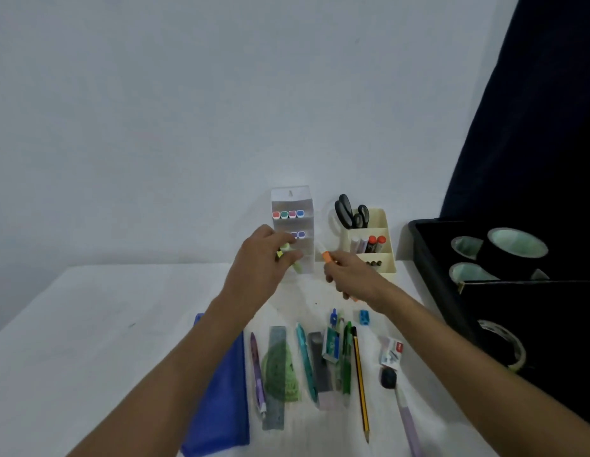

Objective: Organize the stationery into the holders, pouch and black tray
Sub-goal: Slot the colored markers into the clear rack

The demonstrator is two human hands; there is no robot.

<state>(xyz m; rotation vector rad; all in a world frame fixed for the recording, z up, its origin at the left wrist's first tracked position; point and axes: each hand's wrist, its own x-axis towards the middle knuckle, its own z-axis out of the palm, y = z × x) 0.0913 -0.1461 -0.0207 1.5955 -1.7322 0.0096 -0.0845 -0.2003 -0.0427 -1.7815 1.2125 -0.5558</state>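
As both arms reach fwd | left hand grips green highlighter | right hand orange highlighter

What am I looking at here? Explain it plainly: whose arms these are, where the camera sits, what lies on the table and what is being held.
There is no machine here: the arms belong to a person wearing a camera on their head, looking forward and down.

The left hand grips a pale green highlighter by the clear tiered holder. The right hand holds an orange-capped marker. Behind it stands a cream holder containing scissors.

On the white table lie a blue pouch, a ruler, pens, a pencil and a blue sharpener. The black tray on the right holds tape rolls.
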